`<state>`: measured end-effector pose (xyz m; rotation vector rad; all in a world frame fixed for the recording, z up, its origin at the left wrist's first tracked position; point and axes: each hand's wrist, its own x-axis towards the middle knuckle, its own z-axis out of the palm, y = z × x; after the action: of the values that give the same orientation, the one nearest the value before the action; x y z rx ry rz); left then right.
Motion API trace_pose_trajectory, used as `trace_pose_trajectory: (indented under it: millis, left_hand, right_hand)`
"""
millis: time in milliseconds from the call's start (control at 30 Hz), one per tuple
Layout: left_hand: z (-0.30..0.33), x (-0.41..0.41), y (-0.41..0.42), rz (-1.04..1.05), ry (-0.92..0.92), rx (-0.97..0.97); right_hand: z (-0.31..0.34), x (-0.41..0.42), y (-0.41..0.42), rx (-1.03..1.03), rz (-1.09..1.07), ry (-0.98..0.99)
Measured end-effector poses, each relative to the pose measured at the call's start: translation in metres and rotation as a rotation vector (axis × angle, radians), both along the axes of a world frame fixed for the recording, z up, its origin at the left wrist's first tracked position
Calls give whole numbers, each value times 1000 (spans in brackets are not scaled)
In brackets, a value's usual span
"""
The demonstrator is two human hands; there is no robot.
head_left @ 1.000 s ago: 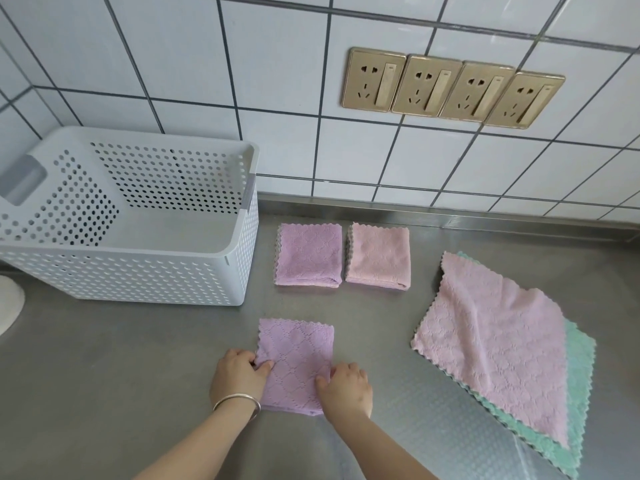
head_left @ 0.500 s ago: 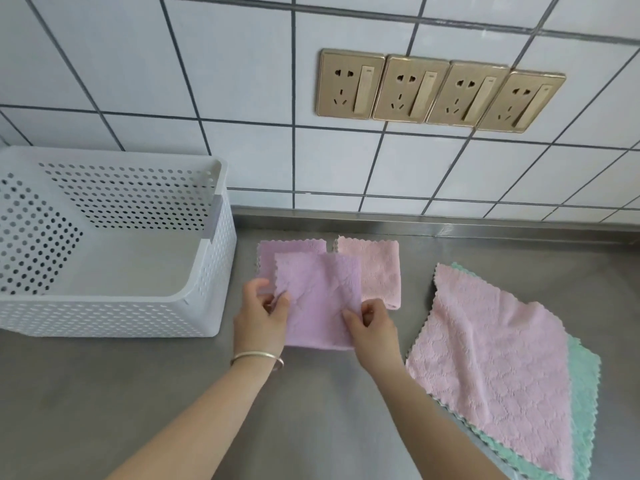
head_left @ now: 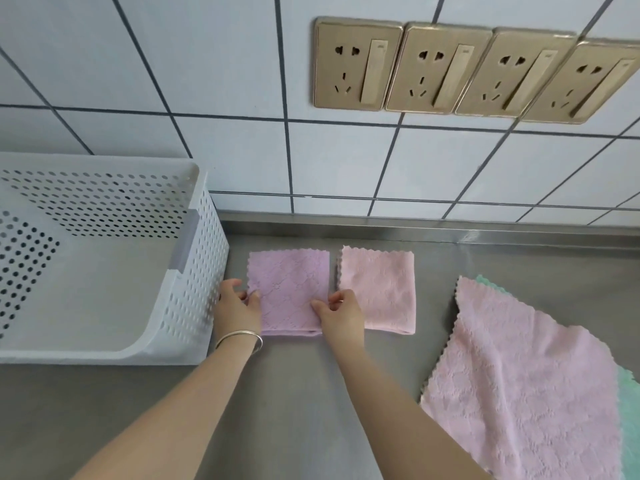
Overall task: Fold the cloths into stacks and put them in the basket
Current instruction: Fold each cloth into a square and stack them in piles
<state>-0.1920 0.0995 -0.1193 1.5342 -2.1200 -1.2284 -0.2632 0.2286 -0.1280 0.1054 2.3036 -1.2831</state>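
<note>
under both hands runs a grey steel bench, backed by a white tiled wall. just left of the left grip stands a white perforated basket, its near corner close to the wrist. well right of the right grip lies an unfolded pink cloth, spread over a green cloth that shows only at its edges. just right of the right grip sits a folded pink cloth. between the two grips lies a folded lilac cloth. the left hand pinches its left edge, thumb on top, fingers curled; the right hand pinches its right edge likewise. a silver bangle circles the left wrist.
</note>
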Motion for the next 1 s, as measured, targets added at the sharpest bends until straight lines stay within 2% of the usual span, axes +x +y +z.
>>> trace_pose_trajectory:
  millis: [200, 267, 400, 500, 567, 700, 767, 867, 1000]
  left_hand:
    - [-2, 0, 0, 5, -99, -3]
    - [4, 3, 0, -46, -124, -100]
    - [14, 7, 25, -304, -51, -510]
    - [17, 4, 64, -497, 84, -670]
    - [9, 1, 96, -705, 137, -721]
    - [-16, 7, 177, -1288, 151, -674]
    - [-28, 12, 207, -1445, 96, -672]
    - [-38, 12, 228, -1484, -6, -661]
    - [-42, 2, 237, -1457, -31, -760]
  right_hand:
    - [3, -1, -4, 117, 77, 24]
    - [12, 2, -1, 114, 131, 94]
    - [24, 22, 54, 19, 167, 323]
    - [6, 46, 134, 194, 132, 629]
    - [-9, 60, 185, 357, 129, 739]
    - [-23, 80, 253, 612, 207, 657]
    - [-30, 82, 262, 678, 249, 650]
    - [-30, 74, 264, 669, 250, 679]
    - [-30, 64, 271, 622, 226, 705]
